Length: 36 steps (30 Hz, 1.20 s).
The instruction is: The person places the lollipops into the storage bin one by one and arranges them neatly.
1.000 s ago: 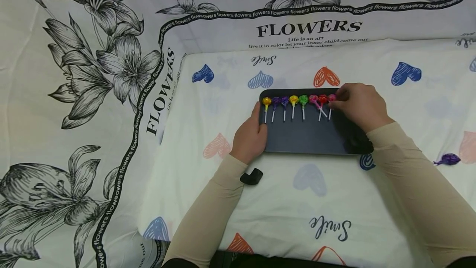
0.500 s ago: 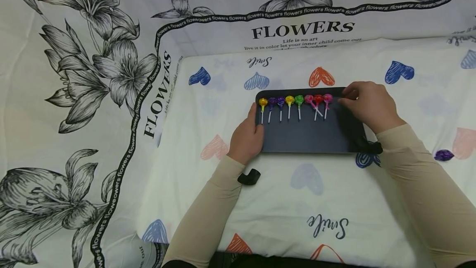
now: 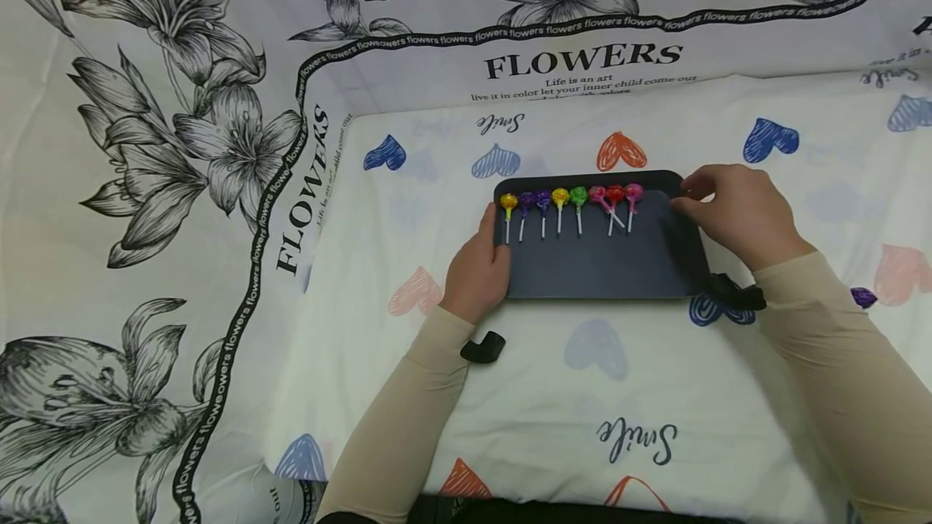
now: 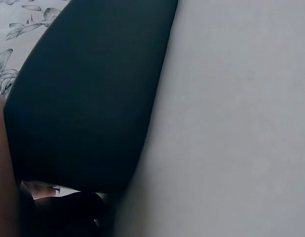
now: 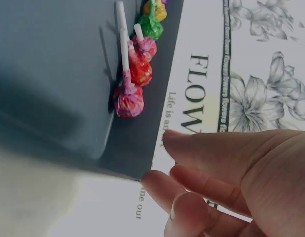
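A dark grey rectangular tray (image 3: 593,273) bears a row of wrapped lollipops along its far side, white sticks toward me. From left they run yellow (image 3: 508,202), purple, yellow, green (image 3: 578,196), then pink, red (image 3: 615,193) and pink (image 3: 634,192); the pink and red sticks cross near the right end. My left hand (image 3: 476,269) grips the tray's left edge. In the left wrist view the tray (image 4: 93,94) looms large and dark. My right hand (image 3: 746,213) is at the far right corner, holding nothing, thumb and fingers apart, a fingertip right at the corner in the right wrist view.
A purple wrapped candy (image 3: 863,297) lies to the right, partly behind the right sleeve (image 3: 837,370). Under the tray is a white cloth (image 3: 408,217) printed with hearts. Beyond it spreads a flower-printed cloth (image 3: 240,47).
My right hand has let go of the rightmost pink lollipop and moved right to the tray's corner. The left hand keeps its grip on the tray; the whole view has shifted slightly left.
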Each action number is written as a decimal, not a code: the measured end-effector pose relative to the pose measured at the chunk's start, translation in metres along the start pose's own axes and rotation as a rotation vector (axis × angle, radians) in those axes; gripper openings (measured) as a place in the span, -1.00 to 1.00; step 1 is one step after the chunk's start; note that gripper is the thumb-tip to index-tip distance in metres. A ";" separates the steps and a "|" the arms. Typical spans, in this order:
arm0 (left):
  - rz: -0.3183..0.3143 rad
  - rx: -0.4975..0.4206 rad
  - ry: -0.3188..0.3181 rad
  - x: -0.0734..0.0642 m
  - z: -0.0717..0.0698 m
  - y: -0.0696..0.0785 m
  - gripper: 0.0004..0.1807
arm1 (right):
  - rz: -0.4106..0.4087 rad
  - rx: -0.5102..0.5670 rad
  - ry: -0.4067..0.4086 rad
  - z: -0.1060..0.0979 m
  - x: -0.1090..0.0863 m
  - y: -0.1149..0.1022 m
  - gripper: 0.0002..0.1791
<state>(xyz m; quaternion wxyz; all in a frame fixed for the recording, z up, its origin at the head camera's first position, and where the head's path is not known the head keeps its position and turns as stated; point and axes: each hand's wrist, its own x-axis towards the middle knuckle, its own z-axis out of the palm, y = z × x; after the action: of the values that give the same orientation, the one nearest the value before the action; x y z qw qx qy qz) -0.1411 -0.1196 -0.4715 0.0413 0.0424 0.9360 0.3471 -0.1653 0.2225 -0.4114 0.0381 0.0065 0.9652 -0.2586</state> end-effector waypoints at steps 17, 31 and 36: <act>-0.008 0.003 0.000 -0.002 0.003 -0.001 -0.22 | 0.065 -0.053 0.020 -0.016 -0.030 0.042 -0.45; -0.022 -0.002 0.008 -0.004 0.005 -0.002 -0.21 | 0.145 -0.068 0.036 -0.027 -0.056 0.074 -0.45; -0.022 -0.009 0.005 -0.004 0.004 -0.001 -0.21 | 0.176 -0.071 0.059 -0.027 -0.062 0.083 -0.47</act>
<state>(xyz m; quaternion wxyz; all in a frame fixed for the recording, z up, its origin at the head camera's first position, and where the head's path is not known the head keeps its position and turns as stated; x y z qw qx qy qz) -0.1371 -0.1183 -0.4746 0.0427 0.0312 0.9350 0.3508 -0.1025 0.3088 -0.4249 0.0324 0.0974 0.9702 -0.2197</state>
